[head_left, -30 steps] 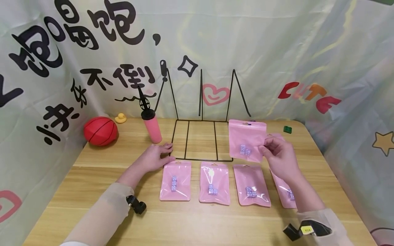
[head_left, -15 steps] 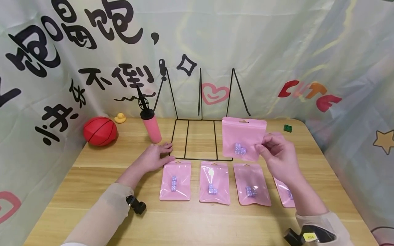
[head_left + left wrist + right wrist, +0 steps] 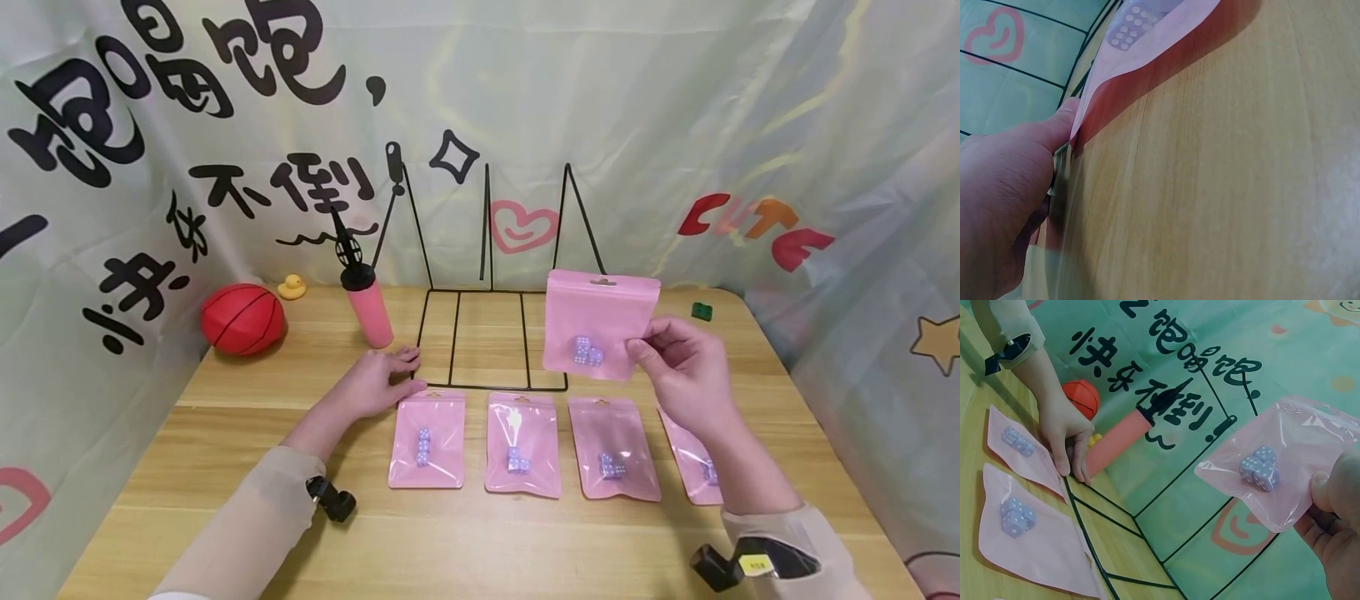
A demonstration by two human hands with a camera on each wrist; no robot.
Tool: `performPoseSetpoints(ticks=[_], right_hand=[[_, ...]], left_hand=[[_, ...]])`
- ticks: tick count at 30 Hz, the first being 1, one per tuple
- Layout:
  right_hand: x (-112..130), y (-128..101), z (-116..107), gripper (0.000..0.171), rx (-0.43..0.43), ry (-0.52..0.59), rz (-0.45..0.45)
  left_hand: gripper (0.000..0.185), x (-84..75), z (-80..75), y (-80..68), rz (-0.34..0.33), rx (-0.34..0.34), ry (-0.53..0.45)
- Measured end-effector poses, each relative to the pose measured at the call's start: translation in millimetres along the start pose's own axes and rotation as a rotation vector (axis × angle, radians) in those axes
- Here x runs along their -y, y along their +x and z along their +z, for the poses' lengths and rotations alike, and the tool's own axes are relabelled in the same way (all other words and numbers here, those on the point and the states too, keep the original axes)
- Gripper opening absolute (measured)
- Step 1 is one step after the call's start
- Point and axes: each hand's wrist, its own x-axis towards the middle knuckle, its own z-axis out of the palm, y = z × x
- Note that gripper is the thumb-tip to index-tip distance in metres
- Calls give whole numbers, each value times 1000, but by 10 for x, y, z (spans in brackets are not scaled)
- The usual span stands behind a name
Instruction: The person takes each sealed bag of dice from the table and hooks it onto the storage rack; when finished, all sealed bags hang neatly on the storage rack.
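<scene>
My right hand (image 3: 678, 362) pinches the lower right corner of a pink bag (image 3: 600, 321) with purple dice (image 3: 587, 352) inside, holding it upright above the right side of the black wire rack (image 3: 487, 337). The right wrist view shows the same held bag (image 3: 1279, 459) in the fingers (image 3: 1335, 494). My left hand (image 3: 378, 383) rests flat on the table at the rack's front left corner, its fingertips touching the wire. Several more pink bags lie in a row on the table, the leftmost bag (image 3: 426, 439) just below my left hand and seen at its thumb (image 3: 1147, 69) in the left wrist view.
A pink pump bottle (image 3: 367, 308), a red ball (image 3: 242, 319) and a small yellow duck (image 3: 292, 288) stand at the back left. A small green block (image 3: 701, 312) lies at the back right. The wooden table (image 3: 225, 467) is walled by printed cloth.
My right hand has lifted the pink bag slightly higher and shifted it a little over the rack's right side. The left hand has stayed put.
</scene>
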Motion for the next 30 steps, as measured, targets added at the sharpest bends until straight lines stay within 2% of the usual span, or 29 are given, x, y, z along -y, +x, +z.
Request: performPoseSetpoints(ticks=[6,15,23,28,30], right_hand=[[-28,33,-18,7,-3,18,14],[-70,116,-29,5,2,-97,53],[-187,284,11,6,-11,-15,58],[-251,384,45,16,-21,3,79],[-272,414,53,14,-23,-11,96]], left_hand=[[53,4,-3,-7,-20,11,9],[52,7,6,-8,-13,4,13],[52,9,17,-5,-9,-8,19],[51,3,24,-6,-39,1,16],[51,6,27,-5,-49,5,12]])
